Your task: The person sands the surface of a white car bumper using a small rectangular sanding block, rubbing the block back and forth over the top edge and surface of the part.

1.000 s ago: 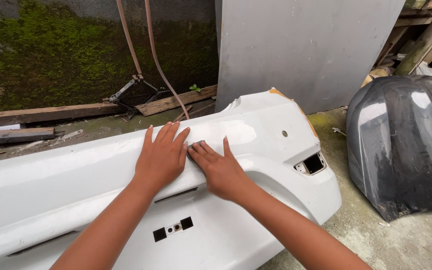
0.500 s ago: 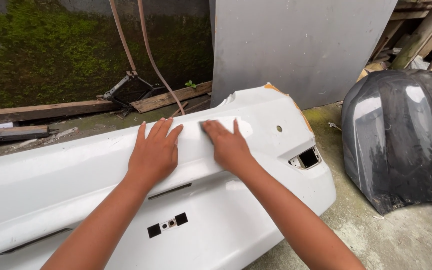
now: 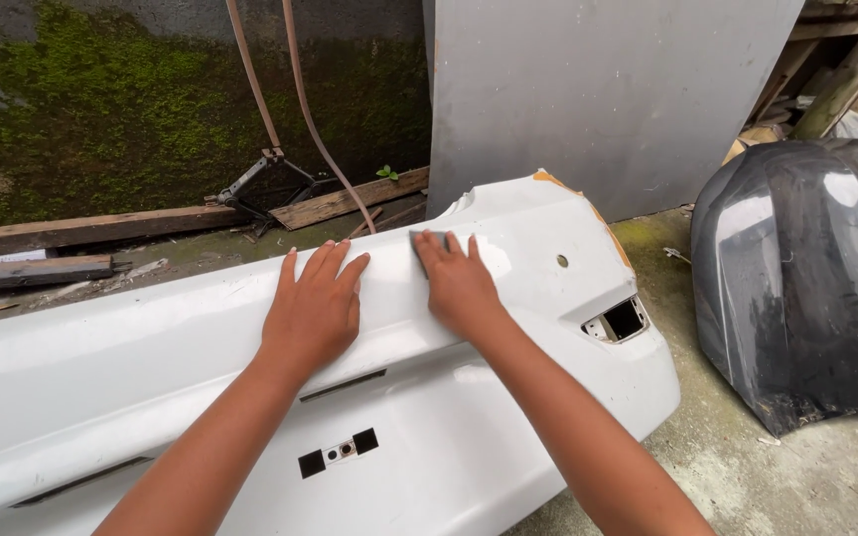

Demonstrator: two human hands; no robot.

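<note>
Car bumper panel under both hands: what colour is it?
White, glossy plastic car bumper panel, clearest in the head view.

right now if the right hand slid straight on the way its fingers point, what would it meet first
The right hand lies flat on the white bumper, fingers pointing up and away. Going straight on, it would pass the bumper's top edge, then probably meet the grey panel leaning behind, though depth is unclear.

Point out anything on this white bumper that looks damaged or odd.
The white bumper looks rough at its top right corner: the edge there is jagged, and an orange-brown patch shows through. The right hand presses a small grey pad on it; the left hand lies flat beside.
</note>
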